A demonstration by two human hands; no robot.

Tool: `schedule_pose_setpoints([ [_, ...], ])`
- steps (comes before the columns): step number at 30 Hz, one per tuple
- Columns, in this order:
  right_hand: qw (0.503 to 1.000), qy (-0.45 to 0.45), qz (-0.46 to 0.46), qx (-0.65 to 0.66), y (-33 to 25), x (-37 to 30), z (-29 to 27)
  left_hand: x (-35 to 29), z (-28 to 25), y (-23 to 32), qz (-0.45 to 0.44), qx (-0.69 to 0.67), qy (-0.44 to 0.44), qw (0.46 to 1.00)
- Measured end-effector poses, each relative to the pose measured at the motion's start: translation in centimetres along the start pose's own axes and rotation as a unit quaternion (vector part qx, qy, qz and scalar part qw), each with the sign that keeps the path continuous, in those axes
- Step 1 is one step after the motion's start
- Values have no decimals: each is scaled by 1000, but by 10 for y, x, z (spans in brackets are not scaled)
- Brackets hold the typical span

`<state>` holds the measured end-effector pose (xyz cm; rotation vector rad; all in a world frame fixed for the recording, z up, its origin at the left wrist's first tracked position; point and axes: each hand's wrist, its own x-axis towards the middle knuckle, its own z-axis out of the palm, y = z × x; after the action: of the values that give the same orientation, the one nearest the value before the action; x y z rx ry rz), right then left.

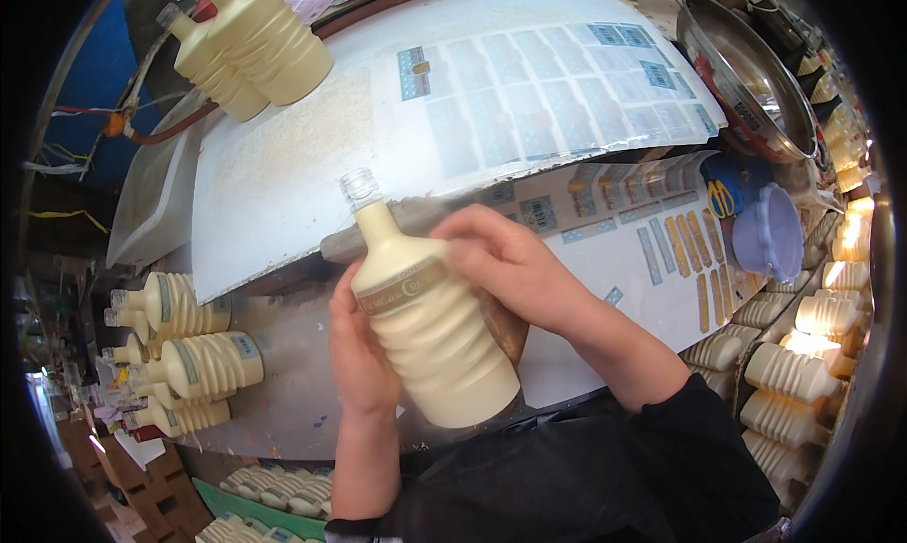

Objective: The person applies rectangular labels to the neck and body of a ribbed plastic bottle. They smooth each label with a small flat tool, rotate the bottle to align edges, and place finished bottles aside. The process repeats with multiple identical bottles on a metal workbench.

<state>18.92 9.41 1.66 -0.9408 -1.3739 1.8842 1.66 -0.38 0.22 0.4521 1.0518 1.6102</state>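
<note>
Cream in colour, a ribbed bottle (442,340) is held tilted before the white board (293,189), the grip of the left hand (366,359) clamped on its side. Its shoulder is touched by the right hand (505,260); whether that grip is closed cannot be told. A lettered band (406,286) is apparently being smoothed; even fingertip pressure is called for next.
</note>
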Motion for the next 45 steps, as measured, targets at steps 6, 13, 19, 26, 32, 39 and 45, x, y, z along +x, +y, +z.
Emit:
schedule_pose_setpoints([
  [6, 994, 51, 1, -94, -6, -1, 10, 3, -4, -3, 32, 98, 30, 994],
  [13, 994, 52, -5, -99, -4, 0, 11, 4, -6, -5, 41, 84, 13, 996],
  [19, 996, 50, 5, -80, -4, 0, 11, 2, -4, -7, 51, 84, 12, 995],
  [26, 995, 49, -14, -86, 0, 1, 10, 2, -4, -7, 46, 79, 20, 996],
  [32, 997, 29, 6, -68, 1, 3, 6, 4, -10, -8, 40, 85, -2, 996],
  [39, 999, -7, 47, -13, 10, -25, 0, -21, -28, -11, -38, 108, -78, 990],
  [45, 998, 30, 49, 31, 22, -20, 6, -30, -1, 1, -17, 216, -27, 976],
])
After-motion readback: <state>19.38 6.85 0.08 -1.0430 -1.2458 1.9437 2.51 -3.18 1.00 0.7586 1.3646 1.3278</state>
